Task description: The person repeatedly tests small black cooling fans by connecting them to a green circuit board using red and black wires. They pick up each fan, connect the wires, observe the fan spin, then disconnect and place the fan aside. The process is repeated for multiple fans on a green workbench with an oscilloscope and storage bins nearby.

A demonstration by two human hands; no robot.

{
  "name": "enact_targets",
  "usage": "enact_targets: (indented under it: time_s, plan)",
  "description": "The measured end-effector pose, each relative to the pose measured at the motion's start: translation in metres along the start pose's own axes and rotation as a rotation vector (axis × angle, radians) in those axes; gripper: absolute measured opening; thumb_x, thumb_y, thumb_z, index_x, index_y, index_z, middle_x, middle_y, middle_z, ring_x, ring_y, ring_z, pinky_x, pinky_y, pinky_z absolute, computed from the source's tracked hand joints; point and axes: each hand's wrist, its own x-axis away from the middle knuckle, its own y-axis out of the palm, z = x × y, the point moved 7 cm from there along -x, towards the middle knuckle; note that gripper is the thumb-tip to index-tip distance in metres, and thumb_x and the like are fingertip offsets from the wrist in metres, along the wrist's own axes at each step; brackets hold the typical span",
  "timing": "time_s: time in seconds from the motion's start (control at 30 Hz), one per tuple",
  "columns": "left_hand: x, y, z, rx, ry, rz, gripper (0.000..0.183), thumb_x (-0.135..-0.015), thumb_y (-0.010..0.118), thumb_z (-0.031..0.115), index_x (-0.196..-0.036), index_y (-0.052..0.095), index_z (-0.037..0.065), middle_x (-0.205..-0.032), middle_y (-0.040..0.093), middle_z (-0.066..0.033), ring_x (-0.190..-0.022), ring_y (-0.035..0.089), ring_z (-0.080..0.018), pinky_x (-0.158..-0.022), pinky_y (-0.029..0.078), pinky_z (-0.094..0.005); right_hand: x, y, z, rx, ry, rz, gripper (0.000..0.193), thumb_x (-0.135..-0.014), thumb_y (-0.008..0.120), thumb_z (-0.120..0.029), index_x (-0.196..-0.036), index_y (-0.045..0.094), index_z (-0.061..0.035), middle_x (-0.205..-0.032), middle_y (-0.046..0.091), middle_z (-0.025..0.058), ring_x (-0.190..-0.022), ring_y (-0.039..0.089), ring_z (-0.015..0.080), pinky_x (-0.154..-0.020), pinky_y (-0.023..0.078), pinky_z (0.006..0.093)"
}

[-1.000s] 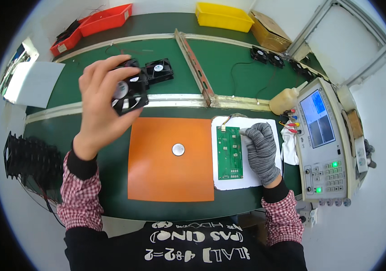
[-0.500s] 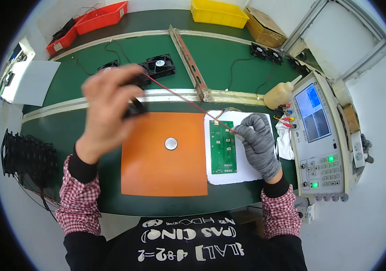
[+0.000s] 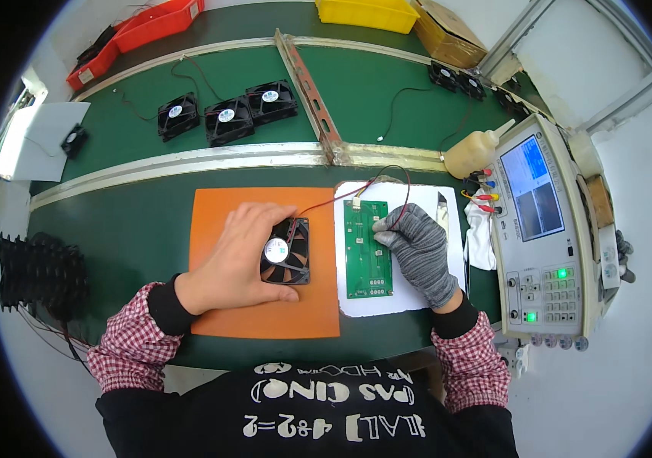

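My bare left hand grips a black square cooling fan, fingers along its far edge and thumb at its near edge. The fan rests on an orange mat, its pale round label facing up. A thin red and dark wire runs rightward from it and loops over a green circuit board. In a grey glove, my right hand pinches the wire's end just over the board's right side; the fingertips hide the tip. Under the board lies a white pad. Another lead is plugged in at the board's top.
Several black fans lie beyond a metal rail. One small dark fan sits by a white sheet at left, above a fan stack. A tester with screen, a bottle and a cloth stand right.
My left hand has come down and right from the rear fans, setting a fan where a silver disc showed on the mat. My right hand shifted slightly onto the board. A dark fan now shows far left.
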Motion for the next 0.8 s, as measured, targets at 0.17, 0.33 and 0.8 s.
enact_targets:
  time_s: [0.17, 0.33, 0.8]
  plan:
    - [0.000, 0.001, 0.002, -0.093, 0.030, -0.009, 0.097, -0.060, 0.086, 0.043, -0.135, 0.041, 0.002, -0.124, 0.050, -0.0165, -0.115, 0.044, -0.0367, -0.100, 0.033, -0.0459, -0.001, 0.003, -0.009, 0.090, -0.107, -0.067, 0.014, -0.079, 0.067, 0.000, -0.090, 0.070, -0.0062, -0.084, 0.063, 0.0088, -0.080, 0.061, 0.0255, -0.075, 0.050, 0.0355]
    - [0.004, -0.009, 0.022, -0.248, 0.164, 0.099, 0.088, -0.062, 0.085, 0.039, -0.132, 0.046, 0.003, -0.120, 0.053, -0.0136, -0.107, 0.050, -0.0330, -0.094, 0.037, -0.0446, -0.006, 0.007, -0.019, 0.281, -0.208, -0.122, 0.021, -0.074, 0.071, 0.004, -0.089, 0.071, -0.0093, -0.082, 0.062, 0.0067, -0.080, 0.063, 0.0243, -0.074, 0.052, 0.0339]
    - [0.056, -0.029, 0.072, 1.792, -0.237, -0.547, 0.103, -0.071, 0.046, 0.086, -0.097, 0.061, -0.012, -0.091, 0.064, -0.0277, -0.079, 0.065, -0.0335, -0.072, 0.053, -0.0397, -0.001, 0.005, -0.002, 0.130, -0.106, -0.098, 0.023, -0.072, 0.073, 0.003, -0.093, 0.073, -0.0074, -0.093, 0.063, 0.0082, -0.093, 0.064, 0.0225, -0.085, 0.052, 0.0319]
